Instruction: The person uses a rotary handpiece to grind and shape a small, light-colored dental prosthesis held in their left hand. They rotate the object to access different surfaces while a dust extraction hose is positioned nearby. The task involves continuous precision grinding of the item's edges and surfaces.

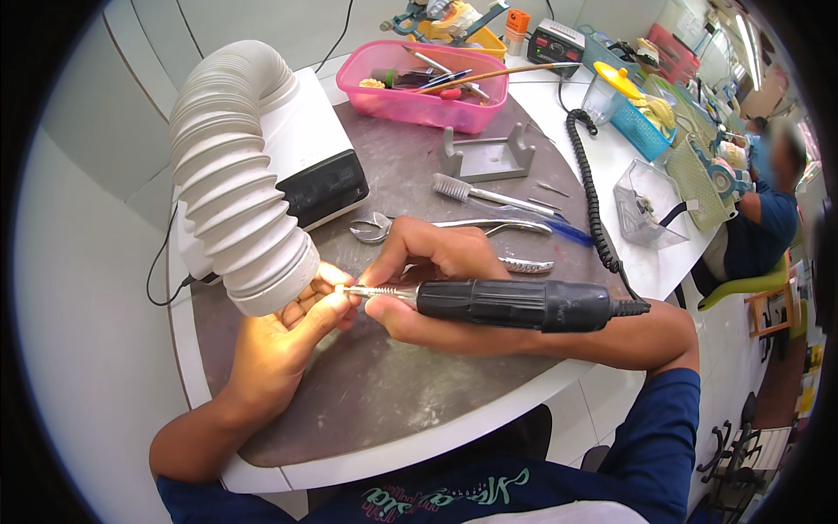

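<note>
My right hand (436, 253) is wrapped round a black rotary handpiece (515, 303), its metal nose pointing left. At the tip of the handpiece, the fingers of my left hand (292, 327) pinch a small pale yellowish piece (340, 288), mostly covered by the fingertips. The bur seems to touch it, though the contact is too small to make out. Just above my left fingers opens the mouth of a white ribbed suction hose (231, 175). Behind my right hand lie metal pliers (454, 224) and a second metal tool's handle (528, 265), partly hidden.
A white box with a black front (327, 188) stands beside the hose. Farther back are a pink basket (419, 106) of tools, a grey stand (489, 159) and a brush (463, 189). A coiled cord (587, 183) runs to a control box (556, 42). At right sits another person (764, 210).
</note>
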`<action>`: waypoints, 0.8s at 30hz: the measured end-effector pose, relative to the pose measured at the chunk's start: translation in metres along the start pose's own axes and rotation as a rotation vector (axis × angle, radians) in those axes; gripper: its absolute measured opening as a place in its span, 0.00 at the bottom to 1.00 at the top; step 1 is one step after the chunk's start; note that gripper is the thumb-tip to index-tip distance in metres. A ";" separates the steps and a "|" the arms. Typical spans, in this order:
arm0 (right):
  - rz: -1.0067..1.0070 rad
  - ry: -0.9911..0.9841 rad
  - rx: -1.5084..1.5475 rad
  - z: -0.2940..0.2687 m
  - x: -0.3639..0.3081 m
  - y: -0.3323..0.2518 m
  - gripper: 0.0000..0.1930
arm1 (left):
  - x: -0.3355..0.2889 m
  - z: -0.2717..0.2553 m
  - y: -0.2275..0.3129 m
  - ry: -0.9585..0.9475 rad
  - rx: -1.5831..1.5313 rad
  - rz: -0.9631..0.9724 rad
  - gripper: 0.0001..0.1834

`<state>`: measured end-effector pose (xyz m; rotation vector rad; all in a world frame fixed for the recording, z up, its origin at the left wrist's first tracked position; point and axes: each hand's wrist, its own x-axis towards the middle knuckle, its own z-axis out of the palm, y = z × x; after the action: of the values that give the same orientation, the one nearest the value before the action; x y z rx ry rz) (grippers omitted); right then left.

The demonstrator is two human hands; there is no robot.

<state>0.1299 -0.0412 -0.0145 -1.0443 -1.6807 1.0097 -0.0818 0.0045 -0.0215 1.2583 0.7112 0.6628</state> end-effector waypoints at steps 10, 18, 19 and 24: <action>-0.033 0.020 -0.030 0.001 0.000 -0.001 0.10 | -0.001 0.001 0.001 0.033 0.012 -0.005 0.09; -0.207 0.098 -0.032 0.002 0.002 0.005 0.11 | -0.002 0.004 -0.001 0.052 0.010 0.015 0.10; -0.165 0.094 -0.016 0.002 0.001 0.003 0.11 | -0.002 0.003 -0.001 0.052 0.014 0.023 0.10; -0.073 0.082 0.049 -0.001 -0.003 -0.004 0.12 | 0.000 0.004 -0.002 0.024 -0.032 0.016 0.08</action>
<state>0.1312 -0.0449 -0.0115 -0.9724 -1.6088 0.9440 -0.0788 0.0013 -0.0231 1.2301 0.7082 0.7011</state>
